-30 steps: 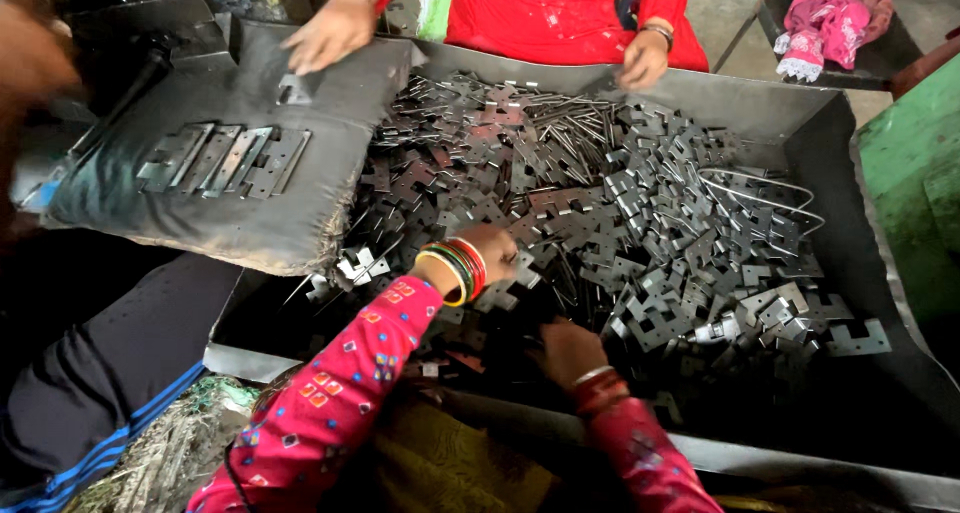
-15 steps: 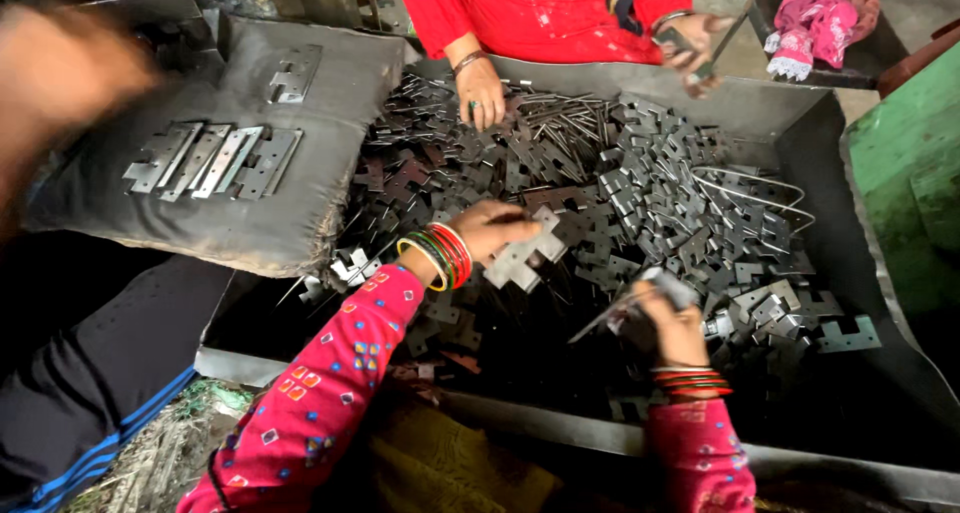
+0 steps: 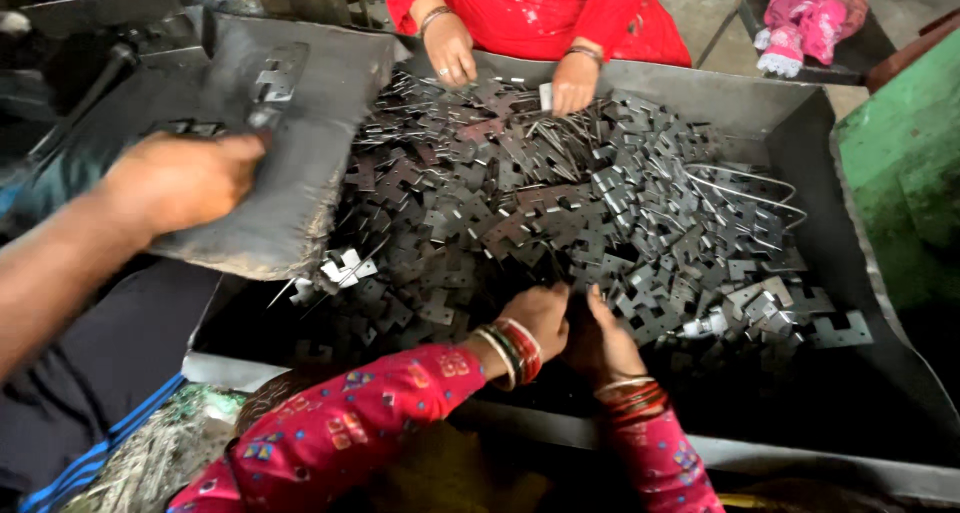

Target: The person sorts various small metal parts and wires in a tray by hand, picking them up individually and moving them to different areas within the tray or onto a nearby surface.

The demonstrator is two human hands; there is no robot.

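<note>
Our left hand and right hand pinch together on brackets in the tray; sharp edges could cut us.

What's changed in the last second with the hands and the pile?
The right hand swung out right, then came back beside the left hand; both now meet at the pile near edge. A co-worker's arm moved across the pad. Tray and pile stayed.

Dim foreground, brighter top, motion blur at left
</note>
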